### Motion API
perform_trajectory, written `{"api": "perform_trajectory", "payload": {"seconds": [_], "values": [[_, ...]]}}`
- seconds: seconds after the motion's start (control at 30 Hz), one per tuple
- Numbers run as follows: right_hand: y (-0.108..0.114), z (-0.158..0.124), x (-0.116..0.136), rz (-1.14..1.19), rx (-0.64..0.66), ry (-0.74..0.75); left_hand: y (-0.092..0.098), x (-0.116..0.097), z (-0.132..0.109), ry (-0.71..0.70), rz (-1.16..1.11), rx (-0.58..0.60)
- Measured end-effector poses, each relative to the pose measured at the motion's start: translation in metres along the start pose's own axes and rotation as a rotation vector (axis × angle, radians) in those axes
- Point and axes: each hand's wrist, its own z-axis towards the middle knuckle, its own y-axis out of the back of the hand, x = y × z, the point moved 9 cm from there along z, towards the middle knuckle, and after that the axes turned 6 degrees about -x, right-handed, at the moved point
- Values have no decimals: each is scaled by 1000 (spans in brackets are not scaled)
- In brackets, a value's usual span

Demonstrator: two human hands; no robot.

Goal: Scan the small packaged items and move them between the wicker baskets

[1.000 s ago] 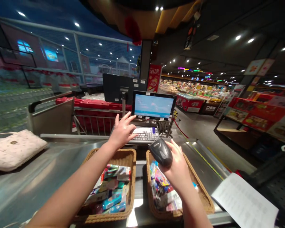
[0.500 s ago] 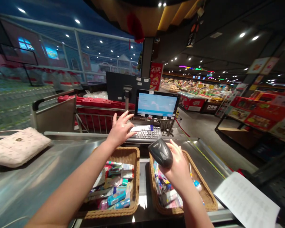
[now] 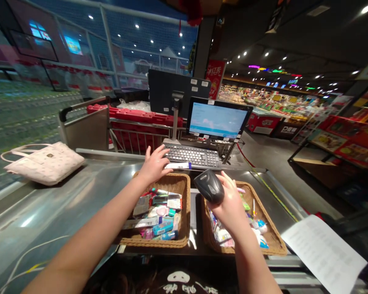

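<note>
My left hand (image 3: 155, 165) is above the far rim of the left wicker basket (image 3: 187, 192). It grips a slim white package with a blue end (image 3: 178, 165) near the thumb, while the other fingers are spread. Just beyond is a black keyboard (image 3: 193, 156). My right hand (image 3: 228, 204) is wrapped around a black handheld barcode scanner (image 3: 210, 185) over the right wicker basket (image 3: 274, 228). Small packaged goods (image 3: 164, 226) lie in the left basket, with more small items (image 3: 259, 224) in the right one, partly hidden by my hand and forearm.
A lit monitor (image 3: 216, 118) and the back of a dark screen (image 3: 165, 90) stand behind the keyboard. On the metal counter (image 3: 101, 196) a pale handbag (image 3: 49, 163) rests at left, a printed sheet (image 3: 323, 249) at right. A cable (image 3: 21, 257) runs along the near left.
My view has tilted down and turned slightly left, so the scene sits higher and further right. The white package has lowered from over the keyboard to its near edge. Both hands keep their holds.
</note>
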Motion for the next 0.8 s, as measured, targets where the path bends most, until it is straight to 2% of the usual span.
{"api": "perform_trajectory", "payload": {"seconds": [0.2, 0.4, 0.67, 0.8], "values": [[-25, 0, 7, 33, 62, -2, -39, 26, -51, 41, -17, 163], [-47, 1, 17, 64, 138, -45, -72, 40, -95, 69, -39, 280], [-73, -5, 26, 106, 237, -94, -102, 58, -124, 102, -44, 389], [-74, -6, 24, 110, 242, -130, -105, 55, -123, 89, -18, 410]]}}
